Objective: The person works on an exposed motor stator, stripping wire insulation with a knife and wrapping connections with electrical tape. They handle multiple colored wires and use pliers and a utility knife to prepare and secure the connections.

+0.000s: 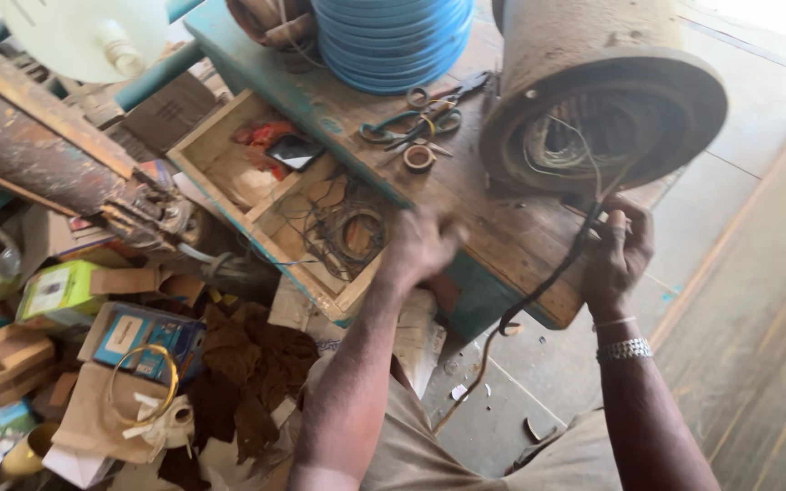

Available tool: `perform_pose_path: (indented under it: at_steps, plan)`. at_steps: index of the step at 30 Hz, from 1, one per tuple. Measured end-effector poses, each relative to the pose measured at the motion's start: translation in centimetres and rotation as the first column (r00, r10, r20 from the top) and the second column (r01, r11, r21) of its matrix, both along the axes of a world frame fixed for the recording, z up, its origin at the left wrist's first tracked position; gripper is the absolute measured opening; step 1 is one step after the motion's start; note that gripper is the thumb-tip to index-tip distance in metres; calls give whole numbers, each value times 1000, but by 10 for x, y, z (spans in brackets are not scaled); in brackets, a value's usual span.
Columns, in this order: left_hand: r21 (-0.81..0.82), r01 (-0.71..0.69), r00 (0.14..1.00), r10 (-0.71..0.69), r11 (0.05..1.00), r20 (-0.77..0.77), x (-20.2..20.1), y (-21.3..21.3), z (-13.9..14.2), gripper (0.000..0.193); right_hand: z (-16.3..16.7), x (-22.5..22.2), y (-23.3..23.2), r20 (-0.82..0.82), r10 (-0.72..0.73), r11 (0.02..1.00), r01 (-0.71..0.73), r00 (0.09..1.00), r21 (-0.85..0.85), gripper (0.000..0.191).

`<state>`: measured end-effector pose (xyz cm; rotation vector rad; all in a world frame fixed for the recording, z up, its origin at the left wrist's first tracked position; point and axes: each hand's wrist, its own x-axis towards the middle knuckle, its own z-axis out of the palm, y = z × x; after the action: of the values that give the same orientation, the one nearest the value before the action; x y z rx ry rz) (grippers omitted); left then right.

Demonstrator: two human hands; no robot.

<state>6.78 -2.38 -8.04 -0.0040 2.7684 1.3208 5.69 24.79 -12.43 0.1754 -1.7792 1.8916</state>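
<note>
Right hand (619, 250) closed around dark cord (552, 277) hanging off near right desk (511, 232) edge, below large drum (593, 100); left hand (420, 247), blurred, grip indiscernible, over desk beside open drawer (275, 195)
</note>
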Motion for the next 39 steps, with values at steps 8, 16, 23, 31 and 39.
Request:
perform_pose_path:
  at_steps: [8,16,23,31,39]
  plan:
    - [-20,-468,680,345,884,-647,-65,-13,49,19,-11,-6,7,92,-29,997,22,995,76,24]
    - [-247,-558,785,407,792,-468,-111,16,90,14,-9,-21,8,54,-114,954,94,992,283,22]
    - [400,-120,762,343,909,-550,-30,18,65,8,3,-10,10,135,-88,996,83,987,46,31]
    - [211,14,584,163,977,-795,51,37,9,8,19,27,-10,-401,-231,889,360,887,283,22]
    - [92,35,540,58,995,-840,60,30,8,12,60,51,-67,175,366,884,-401,914,239,27]
